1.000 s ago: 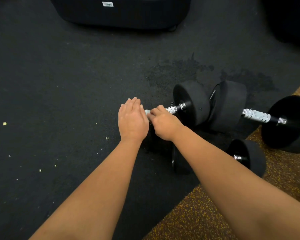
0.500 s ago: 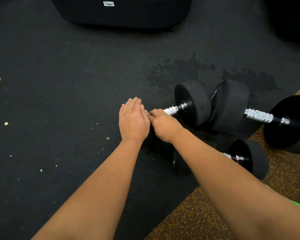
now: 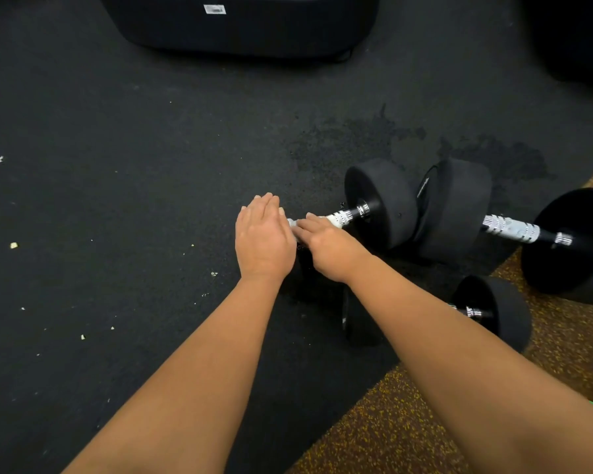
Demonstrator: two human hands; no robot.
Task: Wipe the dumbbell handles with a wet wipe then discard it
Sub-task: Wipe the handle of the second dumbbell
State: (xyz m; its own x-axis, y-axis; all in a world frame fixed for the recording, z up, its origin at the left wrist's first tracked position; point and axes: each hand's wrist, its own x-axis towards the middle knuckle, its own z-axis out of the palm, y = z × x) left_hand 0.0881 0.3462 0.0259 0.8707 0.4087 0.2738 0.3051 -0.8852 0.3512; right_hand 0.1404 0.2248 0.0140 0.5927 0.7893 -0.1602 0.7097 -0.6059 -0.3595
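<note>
Black gym flooring is lying under the dumbbell, where the right hand is pinching a wet wipe onto its handle while the left hand, fingers together, is flattening on the near weight, which could roll if pushed sideways.

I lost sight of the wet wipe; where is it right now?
In the head view, the wet wipe is near centre, wrapped on the nearest dumbbell handle under the right hand, just right of the left hand.

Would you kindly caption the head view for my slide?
Right hand wipes a dumbbell handle with a white wipe; flat left hand steadies its near end.
</note>
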